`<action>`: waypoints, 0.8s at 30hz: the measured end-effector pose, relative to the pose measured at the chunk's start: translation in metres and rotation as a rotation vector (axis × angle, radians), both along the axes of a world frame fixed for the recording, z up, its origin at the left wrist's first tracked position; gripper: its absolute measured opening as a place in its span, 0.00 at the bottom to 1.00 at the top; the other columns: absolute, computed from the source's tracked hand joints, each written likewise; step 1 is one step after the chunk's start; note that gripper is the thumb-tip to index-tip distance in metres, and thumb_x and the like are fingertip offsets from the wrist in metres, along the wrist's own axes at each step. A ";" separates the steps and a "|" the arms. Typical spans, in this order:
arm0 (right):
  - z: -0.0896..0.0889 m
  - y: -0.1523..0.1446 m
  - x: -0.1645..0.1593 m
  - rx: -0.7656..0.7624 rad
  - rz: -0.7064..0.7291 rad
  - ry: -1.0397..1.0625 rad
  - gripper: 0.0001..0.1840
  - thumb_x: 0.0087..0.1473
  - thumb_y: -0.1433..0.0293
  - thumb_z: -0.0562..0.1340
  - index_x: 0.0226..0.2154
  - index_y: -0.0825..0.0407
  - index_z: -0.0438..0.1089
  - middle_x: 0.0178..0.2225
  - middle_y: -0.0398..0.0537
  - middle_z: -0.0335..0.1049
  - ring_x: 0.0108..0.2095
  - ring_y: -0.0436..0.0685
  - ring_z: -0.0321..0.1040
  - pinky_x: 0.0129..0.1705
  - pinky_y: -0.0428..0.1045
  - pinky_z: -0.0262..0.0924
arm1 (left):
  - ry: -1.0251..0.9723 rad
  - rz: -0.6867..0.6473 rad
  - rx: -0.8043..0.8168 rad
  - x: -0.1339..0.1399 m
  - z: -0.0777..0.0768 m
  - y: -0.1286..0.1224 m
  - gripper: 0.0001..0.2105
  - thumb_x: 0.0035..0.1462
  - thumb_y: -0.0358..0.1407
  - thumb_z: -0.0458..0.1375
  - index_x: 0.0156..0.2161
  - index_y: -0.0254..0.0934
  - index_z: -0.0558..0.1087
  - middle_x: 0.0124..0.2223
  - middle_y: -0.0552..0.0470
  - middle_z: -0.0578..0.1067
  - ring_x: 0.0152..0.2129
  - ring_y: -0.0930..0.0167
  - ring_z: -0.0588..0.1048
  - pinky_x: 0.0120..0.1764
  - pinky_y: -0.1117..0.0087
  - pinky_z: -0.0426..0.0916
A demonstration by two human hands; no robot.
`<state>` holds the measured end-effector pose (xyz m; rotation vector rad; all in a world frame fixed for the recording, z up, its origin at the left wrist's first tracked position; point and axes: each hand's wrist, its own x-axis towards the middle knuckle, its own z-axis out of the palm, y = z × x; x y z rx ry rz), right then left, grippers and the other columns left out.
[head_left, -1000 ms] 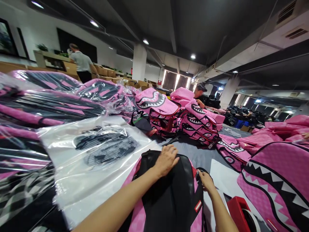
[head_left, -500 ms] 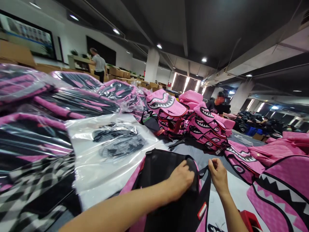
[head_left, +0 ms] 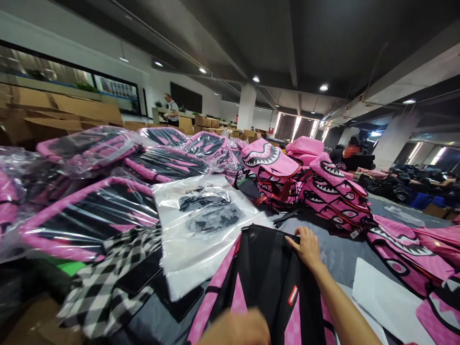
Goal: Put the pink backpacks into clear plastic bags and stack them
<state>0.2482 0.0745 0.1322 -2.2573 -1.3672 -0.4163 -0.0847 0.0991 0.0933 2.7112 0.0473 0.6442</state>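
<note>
**Bare All the Way Down**

The right hand (head_left: 308,247) is bare, with a thumb (head_left: 293,243) and bent fingers. Below the right wrist (head_left: 316,269), the forearm (head_left: 339,302) is bare too, and gets wider. Left of the right wrist, the left hand (head_left: 235,329) is a bare, round blur.

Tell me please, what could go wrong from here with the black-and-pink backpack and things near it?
The backpack, with the right hand at its top edge, lies close to the plastic bag; shifting it might crease or drag the bag. Farther back, pink backpacks are piled unevenly and could topple if bumped.
</note>
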 end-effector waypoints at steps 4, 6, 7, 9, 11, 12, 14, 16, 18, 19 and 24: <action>-0.024 0.003 0.005 0.025 0.143 -0.024 0.22 0.65 0.54 0.53 0.46 0.51 0.72 0.46 0.55 0.76 0.47 0.63 0.73 0.50 0.57 0.63 | -0.113 0.622 -0.180 0.071 0.031 0.106 0.25 0.64 0.50 0.54 0.58 0.35 0.68 0.59 0.37 0.73 0.57 0.54 0.70 0.58 0.50 0.65; -0.036 0.001 0.008 0.094 0.195 -0.027 0.22 0.66 0.53 0.51 0.45 0.50 0.72 0.43 0.53 0.77 0.45 0.61 0.74 0.50 0.55 0.64 | -0.034 0.591 -0.213 0.108 0.036 0.131 0.24 0.61 0.51 0.57 0.54 0.34 0.71 0.54 0.38 0.76 0.53 0.54 0.73 0.55 0.51 0.68; -0.042 -0.001 0.010 0.157 0.213 -0.042 0.22 0.67 0.53 0.51 0.45 0.50 0.72 0.43 0.52 0.77 0.44 0.60 0.74 0.49 0.55 0.65 | -0.026 0.510 -0.185 0.124 0.035 0.134 0.23 0.59 0.50 0.59 0.51 0.35 0.72 0.52 0.40 0.77 0.52 0.55 0.74 0.55 0.52 0.68; -0.051 -0.007 0.013 0.308 0.249 -0.097 0.21 0.67 0.54 0.51 0.45 0.50 0.72 0.42 0.52 0.77 0.44 0.59 0.74 0.49 0.55 0.67 | -0.100 0.352 -0.078 0.146 0.025 0.125 0.21 0.56 0.46 0.64 0.50 0.37 0.73 0.52 0.41 0.77 0.51 0.56 0.74 0.56 0.52 0.68; -0.058 -0.017 0.011 0.419 0.277 -0.174 0.19 0.68 0.57 0.51 0.46 0.50 0.71 0.42 0.51 0.75 0.45 0.59 0.72 0.49 0.55 0.67 | -0.217 0.309 0.016 0.152 0.010 0.108 0.23 0.55 0.40 0.67 0.54 0.37 0.70 0.54 0.40 0.75 0.53 0.56 0.72 0.58 0.50 0.67; -0.061 -0.024 0.007 0.448 0.280 -0.203 0.17 0.68 0.59 0.52 0.47 0.50 0.71 0.42 0.51 0.75 0.45 0.59 0.72 0.49 0.56 0.68 | -0.264 0.318 0.038 0.150 0.000 0.099 0.24 0.56 0.37 0.66 0.57 0.37 0.69 0.55 0.41 0.74 0.54 0.56 0.72 0.58 0.50 0.68; -0.067 -0.042 -0.003 0.439 0.281 -0.225 0.15 0.68 0.62 0.53 0.51 0.49 0.70 0.44 0.51 0.74 0.46 0.59 0.71 0.50 0.57 0.68 | -0.311 0.335 0.052 0.138 -0.020 0.086 0.23 0.59 0.33 0.63 0.59 0.38 0.67 0.54 0.42 0.74 0.53 0.58 0.71 0.57 0.52 0.70; -0.076 -0.064 -0.015 0.352 0.308 -0.206 0.17 0.67 0.65 0.54 0.55 0.47 0.68 0.46 0.50 0.73 0.48 0.59 0.70 0.52 0.58 0.68 | -0.317 0.312 0.051 0.119 -0.038 0.077 0.21 0.61 0.30 0.60 0.59 0.39 0.67 0.52 0.44 0.75 0.51 0.60 0.72 0.55 0.53 0.71; -0.084 -0.086 -0.024 0.235 0.363 -0.166 0.21 0.66 0.69 0.53 0.59 0.44 0.65 0.49 0.49 0.73 0.51 0.59 0.70 0.54 0.58 0.67 | -0.266 0.238 0.038 0.101 -0.052 0.073 0.19 0.63 0.31 0.58 0.58 0.39 0.68 0.52 0.44 0.75 0.50 0.61 0.72 0.54 0.55 0.72; -0.088 -0.095 -0.026 0.179 0.394 -0.138 0.23 0.66 0.71 0.52 0.60 0.43 0.64 0.50 0.49 0.73 0.52 0.59 0.69 0.55 0.57 0.67 | -0.218 0.195 0.022 0.096 -0.056 0.074 0.18 0.64 0.31 0.57 0.58 0.39 0.68 0.53 0.44 0.75 0.49 0.62 0.72 0.53 0.56 0.72; -0.092 -0.074 -0.004 -0.238 0.340 0.034 0.22 0.66 0.72 0.52 0.59 0.47 0.68 0.55 0.50 0.73 0.55 0.57 0.69 0.57 0.52 0.65 | 0.198 0.179 -0.118 0.123 -0.051 0.105 0.14 0.63 0.32 0.58 0.53 0.38 0.73 0.50 0.45 0.77 0.49 0.62 0.74 0.54 0.60 0.69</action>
